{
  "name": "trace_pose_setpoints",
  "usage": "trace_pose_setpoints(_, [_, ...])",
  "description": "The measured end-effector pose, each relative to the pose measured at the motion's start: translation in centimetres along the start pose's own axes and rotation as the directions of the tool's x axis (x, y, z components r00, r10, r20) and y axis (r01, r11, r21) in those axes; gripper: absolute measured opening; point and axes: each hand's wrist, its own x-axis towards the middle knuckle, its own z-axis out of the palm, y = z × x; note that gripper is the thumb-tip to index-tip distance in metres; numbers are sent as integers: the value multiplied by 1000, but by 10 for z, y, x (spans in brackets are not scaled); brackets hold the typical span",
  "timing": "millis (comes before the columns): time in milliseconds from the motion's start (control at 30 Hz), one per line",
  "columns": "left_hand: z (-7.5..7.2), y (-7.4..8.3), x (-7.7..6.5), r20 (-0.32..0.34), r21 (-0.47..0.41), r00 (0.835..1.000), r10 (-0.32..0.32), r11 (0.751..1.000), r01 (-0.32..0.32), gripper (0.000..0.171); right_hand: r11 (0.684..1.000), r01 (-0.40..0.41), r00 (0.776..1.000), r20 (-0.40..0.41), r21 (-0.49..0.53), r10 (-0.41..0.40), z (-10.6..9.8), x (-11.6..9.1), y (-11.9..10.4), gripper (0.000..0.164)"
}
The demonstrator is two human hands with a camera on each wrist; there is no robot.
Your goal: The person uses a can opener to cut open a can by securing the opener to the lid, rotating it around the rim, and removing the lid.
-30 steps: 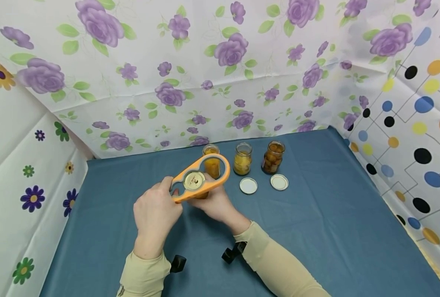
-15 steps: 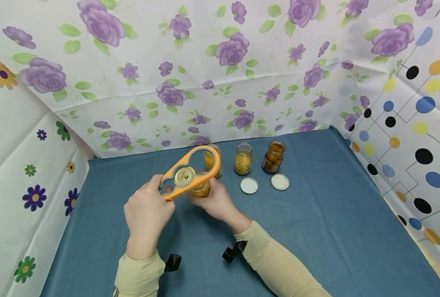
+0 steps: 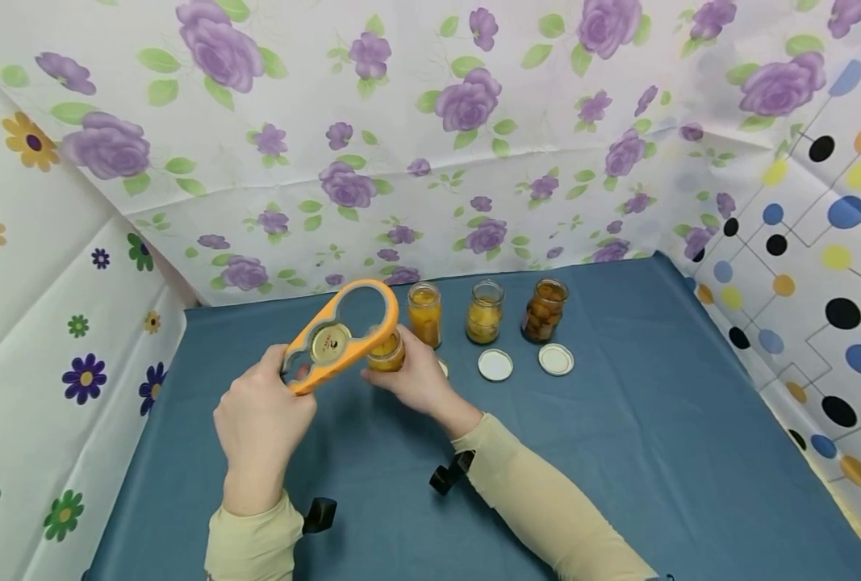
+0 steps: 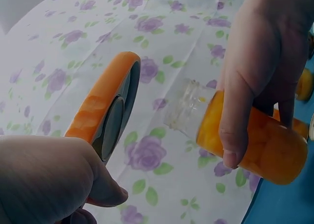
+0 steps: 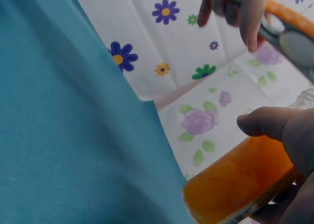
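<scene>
My left hand [image 3: 266, 415] grips one end of an orange jar opener [image 3: 348, 353] with grey-lined ring openings. A gold metal lid [image 3: 330, 342] sits in its middle opening. To the right, my right hand [image 3: 426, 375] holds a glass jar [image 3: 386, 353] of orange fruit pieces. In the left wrist view the jar [image 4: 277, 153] is tilted, its bare threaded mouth [image 4: 184, 106] pointing towards the opener [image 4: 105, 101], with a gap between them. The right wrist view shows my thumb [image 5: 267, 122] over the jar's side and a label low on the glass.
At the back of the blue-covered table stand three lidless jars: one with orange contents [image 3: 425, 316], one with yellow [image 3: 484, 319], one with brown [image 3: 544, 311]. Two pale lids [image 3: 495, 365] [image 3: 557, 359] lie before them; another is partly hidden behind my right hand. Patterned cloth walls surround the table.
My left hand has moved left with the jar opener and the lid, away from the jar. The jar's mouth, earlier under the opener, now shows apart from it. My right hand keeps its grip.
</scene>
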Motion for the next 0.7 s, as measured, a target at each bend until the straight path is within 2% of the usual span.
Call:
trace_pose_setpoints(233, [-5,-8,2,-1,2,1000,-27,1000,27,13,997,-78,997,-5,7,78,9,35,3,52])
trace_pose_setpoints(500, [-8,-14,2,13,3,998,-62,998,62,12,990,-142,989,-39,-17,141,29,71,12,48])
trace_pose_setpoints(700, [-7,-18,1,20,19,997,-72,997,71,14,982,-156,986,-78,-103,148,40,85,16,63])
